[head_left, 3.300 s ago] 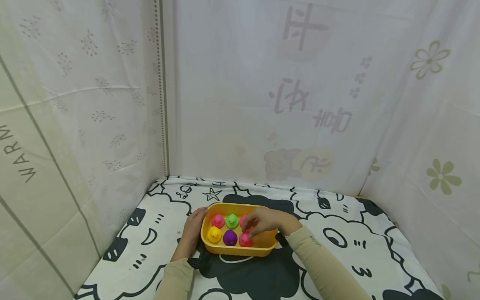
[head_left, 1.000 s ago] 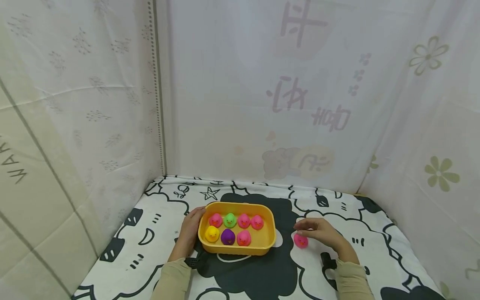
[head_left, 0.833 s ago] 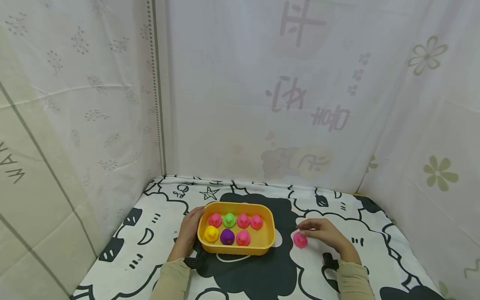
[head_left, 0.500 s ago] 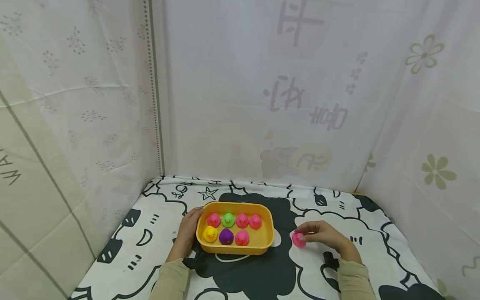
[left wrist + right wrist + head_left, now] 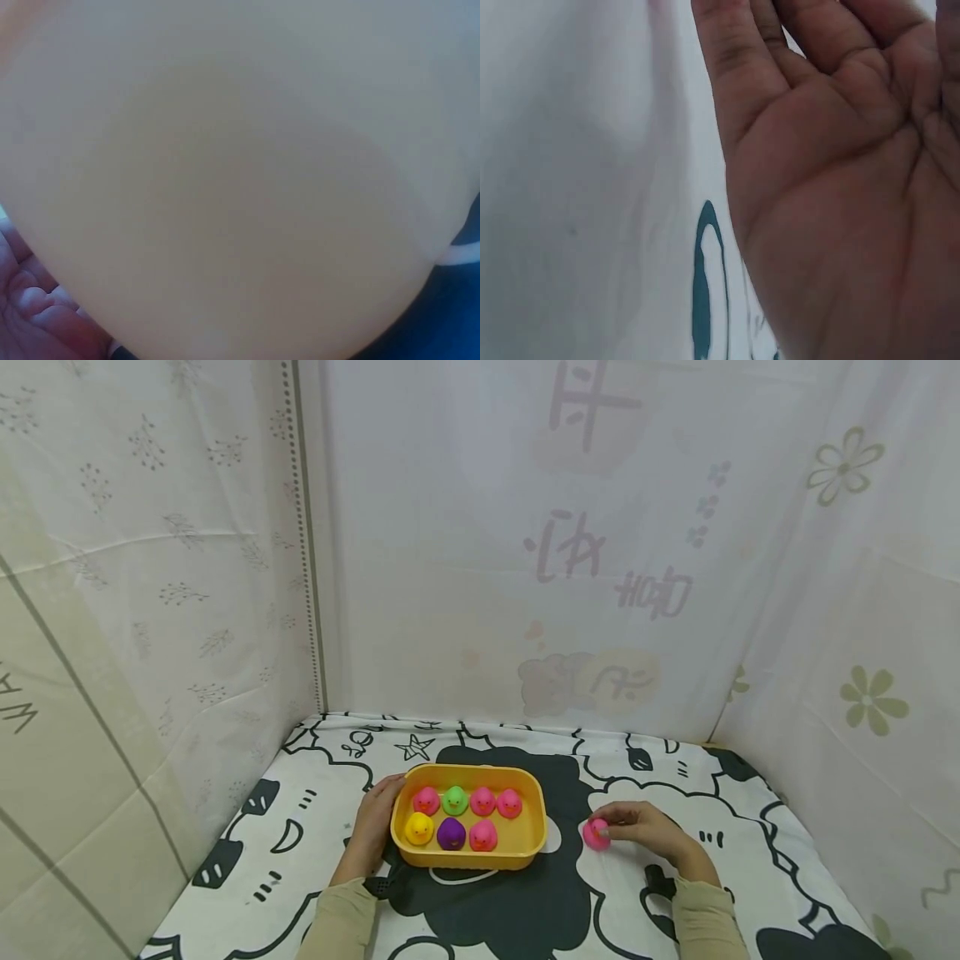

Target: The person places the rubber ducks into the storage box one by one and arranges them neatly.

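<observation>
In the head view, a yellow tray (image 5: 480,857) holds several small rubber ducks in two rows. At the back stand a pink duck (image 5: 426,800), a green duck (image 5: 454,801) and two more pink ones; in front are a yellow duck (image 5: 419,828), a purple duck (image 5: 452,833) and a pink one. My left hand (image 5: 375,818) grips the tray's left end; its wrist view is mostly filled by the blurred tray wall (image 5: 240,195). On the cloth right of the tray, my right hand (image 5: 647,828) pinches another pink rubber duck (image 5: 596,835) between thumb and fingers.
A white cloth (image 5: 285,893) with black cartoon drawings covers the surface. Pale printed curtains (image 5: 450,568) enclose it at the back and both sides.
My right hand has left the tray, where a pink duck now shows at back right, and moved right. Its fingers have come down around the pink duck on the cloth. The left hand stays.
</observation>
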`<action>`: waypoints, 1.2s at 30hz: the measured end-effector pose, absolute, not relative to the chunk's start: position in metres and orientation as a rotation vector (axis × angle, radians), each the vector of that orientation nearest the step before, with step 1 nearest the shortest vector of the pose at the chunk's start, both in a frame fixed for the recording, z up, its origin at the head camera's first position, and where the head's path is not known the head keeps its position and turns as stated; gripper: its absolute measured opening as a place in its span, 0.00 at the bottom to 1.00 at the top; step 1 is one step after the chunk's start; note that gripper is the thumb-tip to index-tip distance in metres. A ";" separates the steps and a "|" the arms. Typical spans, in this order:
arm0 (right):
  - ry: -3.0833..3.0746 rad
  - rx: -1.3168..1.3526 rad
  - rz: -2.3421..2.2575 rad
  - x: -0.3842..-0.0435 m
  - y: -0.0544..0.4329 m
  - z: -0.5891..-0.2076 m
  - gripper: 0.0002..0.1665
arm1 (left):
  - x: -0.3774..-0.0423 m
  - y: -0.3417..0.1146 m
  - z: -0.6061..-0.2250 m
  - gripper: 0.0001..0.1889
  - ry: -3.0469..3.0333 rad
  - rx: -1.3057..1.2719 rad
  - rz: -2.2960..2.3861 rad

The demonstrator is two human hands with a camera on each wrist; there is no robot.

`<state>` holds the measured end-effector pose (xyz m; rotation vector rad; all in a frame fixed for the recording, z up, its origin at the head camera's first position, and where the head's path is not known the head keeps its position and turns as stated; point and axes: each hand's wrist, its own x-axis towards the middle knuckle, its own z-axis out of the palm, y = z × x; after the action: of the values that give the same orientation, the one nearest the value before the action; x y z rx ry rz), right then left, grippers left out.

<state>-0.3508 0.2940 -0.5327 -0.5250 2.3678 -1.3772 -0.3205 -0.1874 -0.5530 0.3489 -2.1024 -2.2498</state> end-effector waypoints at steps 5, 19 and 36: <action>2.378 -0.474 -1.425 -0.352 0.295 -0.537 0.24 | -0.320 -0.189 -0.553 0.29 -2.103 0.339 -2.247; 2.360 -0.411 -1.606 -0.357 0.300 -0.553 0.24 | -0.320 -0.189 -0.552 0.31 -2.100 0.321 -2.255; 2.354 -0.387 -1.736 -0.358 0.293 -0.553 0.26 | -0.321 -0.189 -0.554 0.30 -2.096 0.330 -2.257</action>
<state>-0.3579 0.2929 -0.5527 -0.3868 2.3537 -1.7363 -0.3208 -0.1892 -0.5542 0.3297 -2.0962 -2.2566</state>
